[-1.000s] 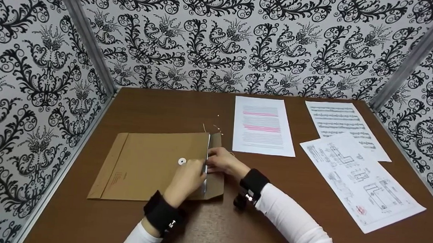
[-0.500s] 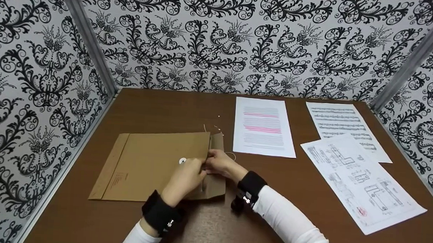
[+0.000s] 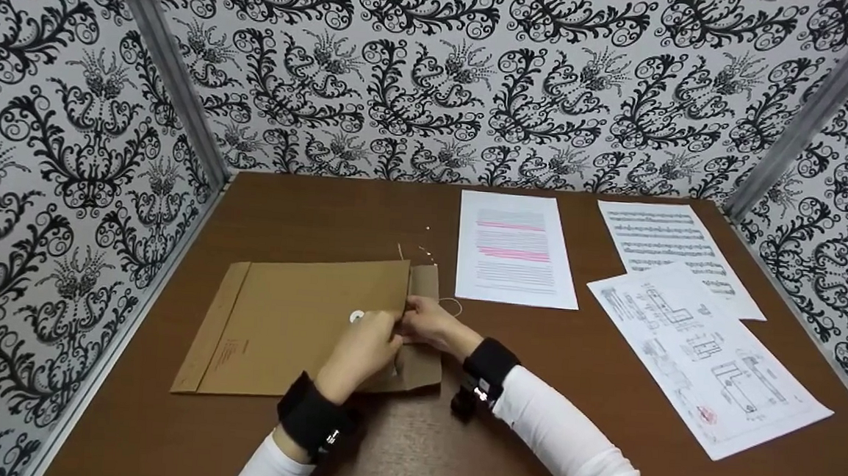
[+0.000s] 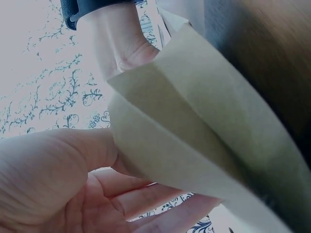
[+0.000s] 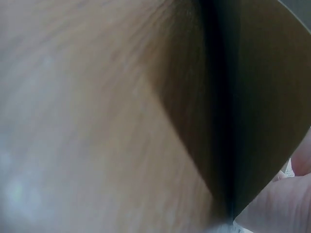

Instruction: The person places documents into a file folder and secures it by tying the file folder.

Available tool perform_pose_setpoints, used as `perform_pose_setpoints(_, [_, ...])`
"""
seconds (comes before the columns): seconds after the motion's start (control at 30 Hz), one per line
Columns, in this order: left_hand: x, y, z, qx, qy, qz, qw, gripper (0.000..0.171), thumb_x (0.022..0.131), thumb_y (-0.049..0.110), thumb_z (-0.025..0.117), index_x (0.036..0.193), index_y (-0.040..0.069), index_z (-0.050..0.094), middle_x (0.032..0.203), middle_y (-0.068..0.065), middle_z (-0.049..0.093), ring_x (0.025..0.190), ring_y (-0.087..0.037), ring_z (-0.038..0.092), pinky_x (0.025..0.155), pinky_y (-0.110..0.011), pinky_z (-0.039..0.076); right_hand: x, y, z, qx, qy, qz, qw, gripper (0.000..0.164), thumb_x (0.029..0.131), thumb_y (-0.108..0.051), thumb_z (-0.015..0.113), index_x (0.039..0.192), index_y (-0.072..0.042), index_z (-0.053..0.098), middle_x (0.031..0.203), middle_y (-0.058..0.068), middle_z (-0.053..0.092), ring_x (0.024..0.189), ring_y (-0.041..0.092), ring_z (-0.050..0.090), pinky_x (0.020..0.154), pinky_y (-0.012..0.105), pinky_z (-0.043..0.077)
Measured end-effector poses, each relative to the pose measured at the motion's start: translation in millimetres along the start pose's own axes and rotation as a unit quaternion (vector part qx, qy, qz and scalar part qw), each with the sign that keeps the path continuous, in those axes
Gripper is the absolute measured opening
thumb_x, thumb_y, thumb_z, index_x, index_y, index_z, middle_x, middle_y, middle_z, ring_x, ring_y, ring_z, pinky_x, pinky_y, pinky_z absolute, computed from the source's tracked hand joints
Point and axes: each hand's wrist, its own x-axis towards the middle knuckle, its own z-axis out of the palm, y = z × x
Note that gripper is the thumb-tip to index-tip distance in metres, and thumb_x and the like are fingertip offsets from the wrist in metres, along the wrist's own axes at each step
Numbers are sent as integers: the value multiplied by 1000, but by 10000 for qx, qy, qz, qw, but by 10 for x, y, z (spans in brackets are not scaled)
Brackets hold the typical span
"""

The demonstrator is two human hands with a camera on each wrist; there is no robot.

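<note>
A brown paper envelope (image 3: 300, 333) lies flat with its mouth and unfolded flap (image 3: 420, 366) to the right. A white string-tie button (image 3: 355, 315) sits on its front. My left hand (image 3: 358, 352) pinches the front panel at the mouth. In the left wrist view its thumb is tucked behind the lifted panel (image 4: 170, 107), fingers on the near side. My right hand (image 3: 433, 323) is at the mouth over the flap, its fingertips hidden by the panel; whether they grip anything I cannot tell. The right wrist view shows mostly blurred skin and the shadowed paper of the envelope (image 5: 277, 87).
A printed sheet with pink highlighting (image 3: 517, 273) lies behind the right hand. Farther right, a technical drawing (image 3: 696, 358) overlaps a music sheet (image 3: 660, 234). A thin string (image 3: 456, 306) loops out beside the flap. Patterned walls enclose the brown table (image 3: 514, 449) at the back and sides.
White paper edges that showed along the envelope's mouth have mostly gone from sight. My right hand has shifted slightly down and left, and the string loop beside the flap shows more.
</note>
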Motion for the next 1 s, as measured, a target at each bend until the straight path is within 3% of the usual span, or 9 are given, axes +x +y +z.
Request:
perform_pose_setpoints(0.27, [5, -19, -11, -152, -57, -45, 9999, 21, 87, -1, 64, 106, -6, 71, 103, -26, 75, 94, -40, 73, 76, -51, 58, -35, -27, 15, -28, -55, 52, 10000, 47, 95, 8, 40, 141, 7, 49, 103, 6, 65, 82, 8, 63, 70, 20, 56])
perform_pose_setpoints(0.43, [8, -17, -15, -204, -5, -51, 9998, 25, 86, -1, 64, 108, -6, 72, 101, -24, 76, 87, -34, 73, 72, -47, 57, -99, -69, -53, 156, -495, 52, 9986, 48, 96, 9, 42, 144, 7, 45, 121, 14, 68, 91, 10, 66, 77, 22, 58])
perform_pose_setpoints(0.53, [10, -17, -12, -214, 25, -26, 9998, 22, 86, 0, 65, 105, -6, 73, 97, -22, 76, 81, -29, 70, 70, -45, 56, -148, -93, -106, 180, -722, -29, 9972, 48, 95, 9, 44, 143, 9, 45, 119, 13, 68, 96, 11, 66, 82, 24, 60])
perform_pose_setpoints(0.6, [13, -16, -17, -263, -18, -75, 9996, 18, 87, 2, 66, 102, -4, 73, 94, -20, 76, 79, -27, 69, 69, -43, 55, -189, -113, -144, 93, -716, -75, 9974, 47, 97, 8, 46, 144, 12, 44, 119, 14, 68, 98, 12, 67, 86, 25, 61])
perform_pose_setpoints(0.8, [17, -15, -33, -327, -62, -218, 9992, 16, 89, 4, 67, 102, -2, 73, 91, -16, 75, 76, -23, 65, 66, -38, 51, -324, -169, -300, -66, -601, -159, 9980, 52, 102, 2, 51, 150, 15, 36, 138, 35, 59, 101, 17, 74, 92, 29, 61])
perform_pose_setpoints(1.0, [29, -26, -13, -268, -61, -277, 9992, 19, 87, 5, 66, 103, -3, 73, 80, -8, 67, 69, -18, 54, 64, -35, 48, -496, -231, -516, -64, -698, -377, 9968, 46, 105, -3, 49, 148, 13, 42, 142, 33, 57, 99, 11, 75, 91, 25, 60])
